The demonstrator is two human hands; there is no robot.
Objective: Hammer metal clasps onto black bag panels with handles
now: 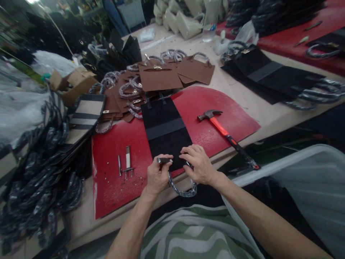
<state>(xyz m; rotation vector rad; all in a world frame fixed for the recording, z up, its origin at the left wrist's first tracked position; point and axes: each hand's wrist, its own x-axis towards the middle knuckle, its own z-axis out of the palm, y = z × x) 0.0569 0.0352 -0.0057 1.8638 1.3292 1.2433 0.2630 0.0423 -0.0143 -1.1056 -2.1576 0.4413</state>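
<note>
My left hand [157,177] is closed around a short metal rod-shaped tool [162,160], held close to the near edge of a black bag panel [168,128]. At that same edge my right hand [198,162] bends its fingers around the right end of a plastic-wrapped bag handle [183,192]; the exact grip is partly hidden. The handle loops toward my body from the panel. Under the panel lies a red board [229,99]. A claw hammer [225,132] with an orange and black grip rests to the right, its end past the board.
A pronged tool [128,162] and a thin metal rod [119,165] lie on the board's left. Brown bag panels [159,77] are piled behind it. Black panels [269,73] lie at right, wrapped handles [40,180] at left. A translucent bin [309,172] stands near my right arm.
</note>
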